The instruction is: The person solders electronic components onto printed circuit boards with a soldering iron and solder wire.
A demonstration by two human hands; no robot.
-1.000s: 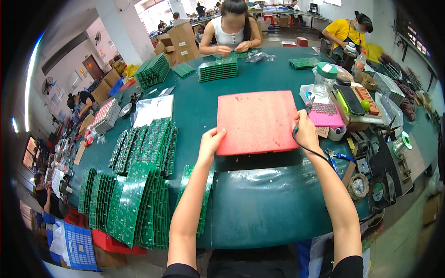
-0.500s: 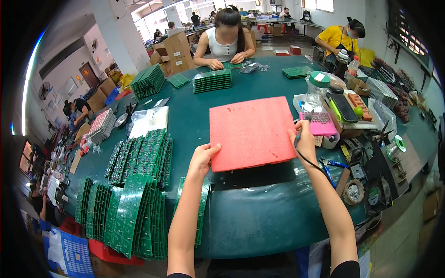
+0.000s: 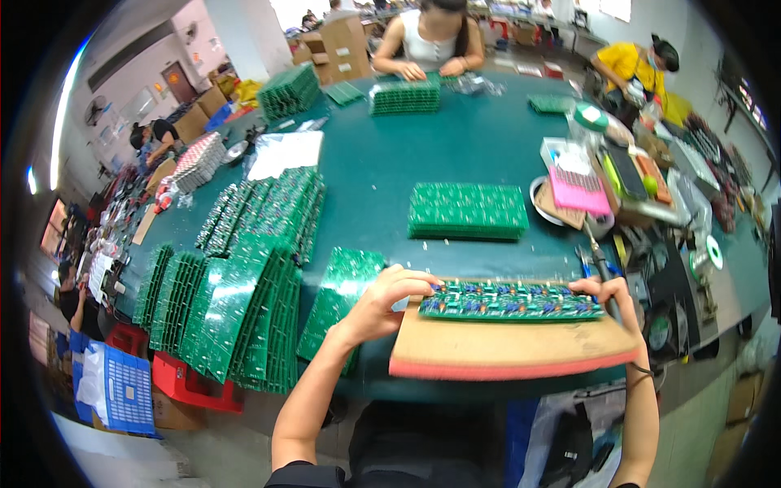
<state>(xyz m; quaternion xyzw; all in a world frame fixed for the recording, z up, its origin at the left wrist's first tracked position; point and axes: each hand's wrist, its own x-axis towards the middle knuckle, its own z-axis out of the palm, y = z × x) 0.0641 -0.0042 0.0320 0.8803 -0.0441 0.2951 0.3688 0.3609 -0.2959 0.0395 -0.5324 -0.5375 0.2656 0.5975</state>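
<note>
A sheet of tan cardboard backed with red foam (image 3: 512, 350) is between my hands near the table's front edge. On its cardboard face lies a green circuit board (image 3: 511, 301) crowded with small components. My left hand (image 3: 378, 307) is closed on the left side, its fingertips at the circuit board's left end. On the right side, my right hand (image 3: 620, 302) has its fingertips at the board's other end and also holds a soldering iron (image 3: 599, 256), tip pointing away from me. Just beyond lies a stack of green circuit boards (image 3: 468, 211).
Rows of upright circuit boards (image 3: 236, 317) fill the left, beside a single leaning board (image 3: 342, 285). At right are a pink block (image 3: 579, 191), a solder spool (image 3: 713, 252) and a jar with green lid (image 3: 591, 118). A co-worker (image 3: 431, 37) sits opposite.
The foam-backed cardboard has come nearer and turned over: its red side faced up before, and now the cardboard face with the circuit board shows. The stack behind it has come into view.
</note>
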